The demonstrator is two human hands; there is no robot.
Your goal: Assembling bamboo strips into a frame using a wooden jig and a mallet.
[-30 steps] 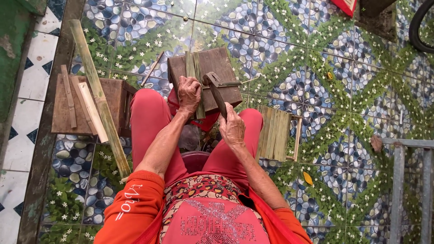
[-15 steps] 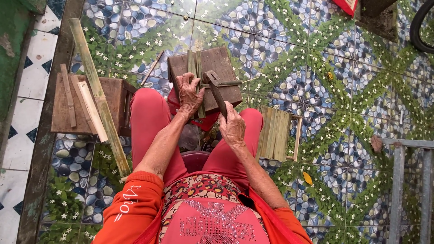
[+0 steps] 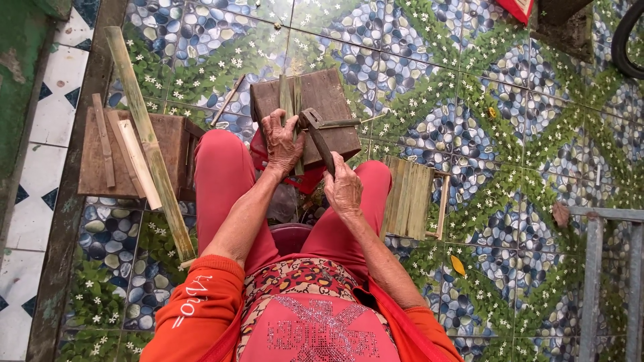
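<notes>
I sit with red trousers, knees apart, over a dark wooden block (image 3: 332, 100) on the tiled floor. My left hand (image 3: 282, 141) presses thin green bamboo strips (image 3: 287, 97) upright against the block. My right hand (image 3: 343, 188) grips the handle of a heavy knife (image 3: 320, 137), whose blade end rests on the block beside the strips. The two hands are close together, just in front of my knees.
A low wooden stool (image 3: 168, 144) at my left carries short sticks, and a long green bamboo pole (image 3: 151, 144) leans across it. A small rack of flat bamboo slats (image 3: 409, 198) lies at my right. A metal frame (image 3: 594, 268) stands at the far right.
My left hand has shifted slightly on the bamboo strips. The knife's blade end has moved a little on the block.
</notes>
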